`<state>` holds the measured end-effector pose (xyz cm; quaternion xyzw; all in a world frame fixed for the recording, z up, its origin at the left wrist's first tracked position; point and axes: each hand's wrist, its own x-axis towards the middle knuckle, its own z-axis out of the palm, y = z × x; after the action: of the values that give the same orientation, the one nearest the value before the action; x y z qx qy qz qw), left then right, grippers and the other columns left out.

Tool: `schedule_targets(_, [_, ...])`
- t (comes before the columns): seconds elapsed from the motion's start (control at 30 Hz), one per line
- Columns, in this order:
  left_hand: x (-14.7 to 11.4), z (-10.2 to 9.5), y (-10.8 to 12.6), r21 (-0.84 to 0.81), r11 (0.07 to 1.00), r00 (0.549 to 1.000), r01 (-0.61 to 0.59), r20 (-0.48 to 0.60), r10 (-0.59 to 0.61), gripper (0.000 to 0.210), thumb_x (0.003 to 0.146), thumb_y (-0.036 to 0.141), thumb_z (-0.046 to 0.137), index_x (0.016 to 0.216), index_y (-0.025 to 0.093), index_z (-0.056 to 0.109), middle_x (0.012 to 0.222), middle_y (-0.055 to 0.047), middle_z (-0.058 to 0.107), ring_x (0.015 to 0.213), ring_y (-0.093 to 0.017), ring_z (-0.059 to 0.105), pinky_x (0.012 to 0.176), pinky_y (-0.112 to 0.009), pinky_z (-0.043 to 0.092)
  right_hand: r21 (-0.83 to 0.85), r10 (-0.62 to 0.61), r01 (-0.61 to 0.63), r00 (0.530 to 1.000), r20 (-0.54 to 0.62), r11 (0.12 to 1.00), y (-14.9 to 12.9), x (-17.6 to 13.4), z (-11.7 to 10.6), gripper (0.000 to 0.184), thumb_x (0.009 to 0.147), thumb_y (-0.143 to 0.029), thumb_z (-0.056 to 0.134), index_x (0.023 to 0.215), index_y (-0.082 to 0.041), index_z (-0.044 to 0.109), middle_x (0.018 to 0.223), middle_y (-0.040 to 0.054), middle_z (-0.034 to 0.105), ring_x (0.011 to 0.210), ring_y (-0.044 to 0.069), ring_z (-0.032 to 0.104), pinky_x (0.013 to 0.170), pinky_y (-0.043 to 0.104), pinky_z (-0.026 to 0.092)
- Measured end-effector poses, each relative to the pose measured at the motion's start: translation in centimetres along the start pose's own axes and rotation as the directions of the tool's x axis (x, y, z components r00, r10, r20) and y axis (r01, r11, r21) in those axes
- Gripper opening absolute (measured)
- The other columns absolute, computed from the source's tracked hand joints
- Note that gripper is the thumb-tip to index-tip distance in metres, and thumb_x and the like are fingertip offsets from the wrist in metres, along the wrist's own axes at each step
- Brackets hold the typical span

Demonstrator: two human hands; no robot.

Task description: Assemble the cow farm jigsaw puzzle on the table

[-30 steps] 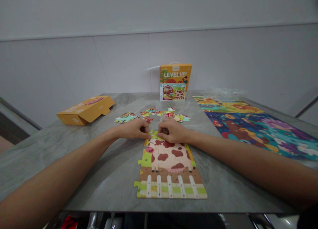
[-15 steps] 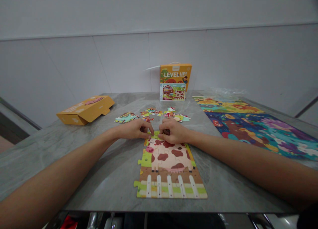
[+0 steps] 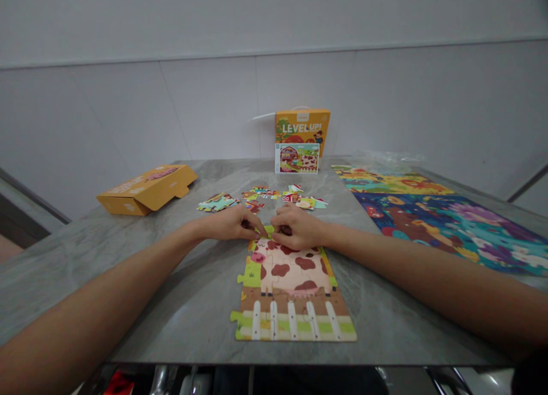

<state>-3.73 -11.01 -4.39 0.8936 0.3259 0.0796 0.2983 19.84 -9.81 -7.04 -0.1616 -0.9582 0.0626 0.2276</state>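
A partly assembled jigsaw puzzle [image 3: 295, 275] lies flat in front of me, showing a spotted cow above a white fence. At its far edge is a green puzzle piece [image 3: 269, 230] between my hands. My left hand [image 3: 233, 222] has thumb and forefinger bent together at that piece's left side. My right hand [image 3: 299, 228] is curled, its fingertips pinched on the piece from the right and its palm side covering the puzzle's upper right part. Just beyond my hands lie loose puzzle pieces [image 3: 217, 202] in small heaps; more pieces [image 3: 305, 201] sit behind my right hand.
An open yellow box [image 3: 148, 189] lies at the left. At the back, a picture card [image 3: 297, 158] leans against an upright orange box [image 3: 302, 127]. Finished colourful puzzles [image 3: 445, 229] cover the table's right side, with clear plastic wrap [image 3: 389, 160] behind them.
The left forefinger has extended slightly right onto the green piece. My right hand has shifted very slightly left; the puzzle and boxes stay in place.
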Motion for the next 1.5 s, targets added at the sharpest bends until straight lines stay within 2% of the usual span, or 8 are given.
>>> schedule_targets(0.47, [-0.1, 0.0, 0.8, 0.01, 0.999, 0.999, 0.041, 0.018, -0.041, 0.022, 0.086, 0.033, 0.063, 0.093, 0.019, 0.078, 0.075, 0.0, 0.072, 0.064, -0.012, 0.057, 0.059, -0.02, 0.038, 0.03, -0.019, 0.017, 0.998, 0.065, 0.999, -0.4, 0.2, -0.5, 0.022, 0.074, -0.018, 0.055, 0.056, -0.02, 0.042, 0.052, -0.0047, 0.041, 0.054, 0.011, 0.04, 0.062, 0.026, 0.03])
schedule_targets(0.57, [-0.2, -0.6, 1.0, 0.173, 0.979, 0.99, 0.106, -0.115, -0.087, 0.021, 0.085, 0.032, 0.061, 0.089, 0.019, 0.078, 0.073, -0.001, 0.071, 0.062, -0.012, 0.057, 0.061, -0.022, 0.039, 0.049, -0.016, 0.013, 0.999, 0.052, 0.999, -0.3, 0.1, -0.4, 0.023, 0.073, -0.017, 0.054, 0.056, -0.02, 0.039, 0.051, -0.0055, 0.039, 0.052, 0.01, 0.038, 0.061, 0.026, 0.03])
schedule_targets(0.63, [-0.5, -1.5, 0.7, 0.304, 0.912, 0.917, 0.274, -0.37, -0.152, 0.024, 0.087, 0.03, 0.057, 0.089, 0.019, 0.078, 0.074, -0.002, 0.071, 0.064, -0.014, 0.058, 0.065, -0.024, 0.041, 0.048, -0.009, 0.008, 0.999, 0.036, 0.999, -0.2, 0.0, -0.2, 0.024, 0.074, -0.018, 0.053, 0.056, -0.02, 0.037, 0.051, -0.0056, 0.039, 0.052, 0.01, 0.037, 0.062, 0.025, 0.031])
schedule_targets(0.73, [-1.3, -3.3, -0.5, 0.334, 0.735, 0.686, 0.591, -0.687, -0.24, 0.028, 0.089, 0.032, 0.053, 0.095, 0.017, 0.076, 0.088, -0.008, 0.073, 0.08, -0.021, 0.064, 0.076, -0.029, 0.045, 0.059, -0.007, 0.006, 1.0, 0.018, 0.998, -0.1, -0.1, 0.0, 0.026, 0.076, -0.02, 0.053, 0.057, -0.021, 0.035, 0.051, -0.0055, 0.038, 0.052, 0.01, 0.036, 0.063, 0.026, 0.031])
schedule_targets(0.83, [-2.1, -4.5, -2.6, 0.281, 0.583, 0.554, 0.762, -0.749, -0.363, 0.047, 0.084, 0.052, 0.06, 0.11, 0.016, 0.072, 0.105, -0.015, 0.071, 0.103, -0.032, 0.063, 0.09, -0.038, 0.046, 0.077, -0.009, 0.009, 1.0, -0.001, 0.997, -0.1, -0.1, 0.1, 0.026, 0.075, -0.019, 0.052, 0.056, -0.021, 0.035, 0.051, -0.0057, 0.037, 0.051, 0.01, 0.035, 0.062, 0.025, 0.031])
schedule_targets(0.9, [-2.5, -4.7, -4.0, 0.2, 0.564, 0.52, 0.801, -0.7, -0.49, 0.055, 0.078, 0.063, 0.063, 0.107, 0.017, 0.073, 0.105, -0.016, 0.071, 0.106, -0.036, 0.063, 0.089, -0.04, 0.048, 0.087, -0.008, 0.009, 1.0, -0.008, 0.996, -0.2, 0.0, 0.1, 0.026, 0.074, -0.019, 0.052, 0.056, -0.021, 0.035, 0.051, -0.0058, 0.036, 0.051, 0.01, 0.035, 0.06, 0.025, 0.031])
schedule_targets(1.3, [-2.7, -4.9, -6.5, 0.024, 0.665, 0.531, 0.747, -0.624, -0.573, 0.024, 0.073, 0.043, 0.069, 0.08, 0.019, 0.07, 0.091, -0.007, 0.076, 0.087, -0.025, 0.071, 0.068, -0.027, 0.051, 0.077, -0.014, 0.017, 0.999, -0.03, 0.997, -0.2, -0.2, 0.3, 0.026, 0.074, -0.018, 0.052, 0.055, -0.021, 0.034, 0.05, -0.0061, 0.036, 0.05, 0.01, 0.035, 0.059, 0.025, 0.031])
schedule_targets(1.5, [-2.8, -4.8, -7.1, -0.091, 0.695, 0.514, 0.713, -0.607, -0.607, 0.025, 0.071, 0.035, 0.071, 0.089, 0.018, 0.071, 0.089, -0.006, 0.077, 0.08, -0.022, 0.072, 0.063, -0.024, 0.053, 0.074, -0.023, 0.025, 0.999, -0.033, 0.997, -0.1, -0.2, 0.3, 0.024, 0.073, -0.017, 0.052, 0.057, -0.021, 0.035, 0.051, -0.0059, 0.038, 0.051, 0.01, 0.037, 0.062, 0.026, 0.033])
